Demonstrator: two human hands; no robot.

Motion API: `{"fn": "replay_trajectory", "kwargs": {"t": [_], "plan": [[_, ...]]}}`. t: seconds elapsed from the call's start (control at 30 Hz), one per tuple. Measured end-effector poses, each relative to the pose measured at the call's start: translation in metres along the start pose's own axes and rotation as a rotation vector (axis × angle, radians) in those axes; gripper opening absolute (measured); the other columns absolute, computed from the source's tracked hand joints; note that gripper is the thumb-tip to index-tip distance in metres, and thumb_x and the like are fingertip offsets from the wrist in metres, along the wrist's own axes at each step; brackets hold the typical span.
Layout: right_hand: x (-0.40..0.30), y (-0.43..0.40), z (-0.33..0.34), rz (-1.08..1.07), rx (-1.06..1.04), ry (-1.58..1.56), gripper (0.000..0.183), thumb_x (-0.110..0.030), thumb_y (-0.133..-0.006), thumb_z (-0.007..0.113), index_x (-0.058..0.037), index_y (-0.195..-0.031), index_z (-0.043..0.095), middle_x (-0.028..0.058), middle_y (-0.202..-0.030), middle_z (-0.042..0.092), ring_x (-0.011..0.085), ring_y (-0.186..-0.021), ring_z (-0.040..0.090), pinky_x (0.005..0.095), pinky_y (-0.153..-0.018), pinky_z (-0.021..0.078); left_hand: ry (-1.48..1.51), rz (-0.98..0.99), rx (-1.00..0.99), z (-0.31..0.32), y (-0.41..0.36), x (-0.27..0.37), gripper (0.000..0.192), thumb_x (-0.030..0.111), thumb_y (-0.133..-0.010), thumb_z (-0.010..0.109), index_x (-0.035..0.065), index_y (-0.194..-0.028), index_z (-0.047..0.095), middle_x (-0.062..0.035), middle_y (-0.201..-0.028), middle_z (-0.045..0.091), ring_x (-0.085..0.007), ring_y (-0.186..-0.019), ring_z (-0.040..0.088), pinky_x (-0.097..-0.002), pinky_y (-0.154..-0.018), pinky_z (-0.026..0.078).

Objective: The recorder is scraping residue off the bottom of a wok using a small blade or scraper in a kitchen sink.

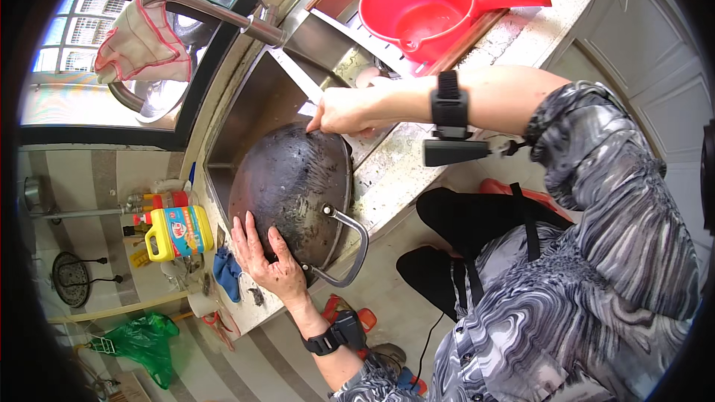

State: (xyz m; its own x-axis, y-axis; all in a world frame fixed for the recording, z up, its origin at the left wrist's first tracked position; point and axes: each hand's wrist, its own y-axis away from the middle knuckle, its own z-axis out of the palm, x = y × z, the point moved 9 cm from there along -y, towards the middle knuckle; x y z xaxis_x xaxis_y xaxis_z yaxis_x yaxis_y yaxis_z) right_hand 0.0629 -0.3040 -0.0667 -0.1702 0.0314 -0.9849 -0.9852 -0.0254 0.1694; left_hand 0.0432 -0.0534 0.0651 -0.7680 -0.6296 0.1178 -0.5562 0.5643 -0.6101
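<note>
A blackened metal wok (290, 190) lies bottom up over the near edge of the steel sink (240, 139), its loop handle (363, 245) towards the counter's front. My left hand (268, 262) rests on the wok's side near that handle, fingers apart. At the wok's opposite end is my right hand (343, 111), fingers curled and one fingertip on the dark surface. Whether it holds anything is hidden. Both wrists bear black straps with small devices.
A red plastic dipper (419, 11) stands beside the sink. A pinkish cloth (148, 44) hangs over the curved faucet (195, 3). A yellow jug (181, 231) and a blue cloth (227, 273) lie past my left hand, near a green plastic bag (145, 343).
</note>
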Motion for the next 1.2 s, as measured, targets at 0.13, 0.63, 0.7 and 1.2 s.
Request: {"fn": "replay_trajectory", "kwargs": {"t": [0.13,0.63,0.7,1.2], "plan": [[-0.023,0.031,0.007,-0.036,0.084,0.065,0.048,-0.005,-0.078,0.043,-0.0082,-0.120,0.066,0.0035,-0.051,0.046,0.0143,-0.034,0.039,0.0319,-0.033,0.0337,0.014,-0.018,-0.005,-0.003,0.000,0.000,0.040,0.020,-0.091,0.061,0.0075,-0.129,0.061,-0.0147,-0.136,0.055,-0.0334,-0.129,0.046,-0.0455,-0.111,0.028],[-0.005,0.027,-0.005,0.110,0.095,-0.089,0.048,-0.005,-0.080,0.042,-0.0088,-0.122,0.065,0.0016,-0.049,0.042,0.0128,-0.034,0.036,0.0312,-0.033,0.0284,0.043,-0.011,-0.011,0.001,-0.003,0.003,0.040,0.019,-0.091,0.060,0.0064,-0.129,0.060,-0.0157,-0.137,0.054,-0.0330,-0.129,0.046,-0.0460,-0.112,0.027],[-0.013,0.034,-0.001,0.126,0.141,-0.038,0.048,-0.005,-0.080,0.041,-0.0084,-0.122,0.064,0.0016,-0.049,0.042,0.0129,-0.033,0.036,0.0315,-0.033,0.0286,0.032,-0.019,-0.019,0.000,-0.003,0.003,0.040,0.020,-0.092,0.060,0.0066,-0.129,0.060,-0.0157,-0.137,0.054,-0.0334,-0.129,0.046,-0.0460,-0.112,0.028],[-0.027,0.025,0.011,0.003,-0.034,0.149,0.046,-0.008,-0.079,0.046,-0.0073,-0.122,0.063,0.0021,-0.051,0.046,0.0137,-0.034,0.038,0.0325,-0.034,0.0307,-0.002,-0.008,-0.021,-0.001,0.001,-0.002,0.040,0.020,-0.092,0.059,0.0074,-0.130,0.059,-0.0158,-0.137,0.054,-0.0333,-0.129,0.046,-0.0457,-0.111,0.029]]}}
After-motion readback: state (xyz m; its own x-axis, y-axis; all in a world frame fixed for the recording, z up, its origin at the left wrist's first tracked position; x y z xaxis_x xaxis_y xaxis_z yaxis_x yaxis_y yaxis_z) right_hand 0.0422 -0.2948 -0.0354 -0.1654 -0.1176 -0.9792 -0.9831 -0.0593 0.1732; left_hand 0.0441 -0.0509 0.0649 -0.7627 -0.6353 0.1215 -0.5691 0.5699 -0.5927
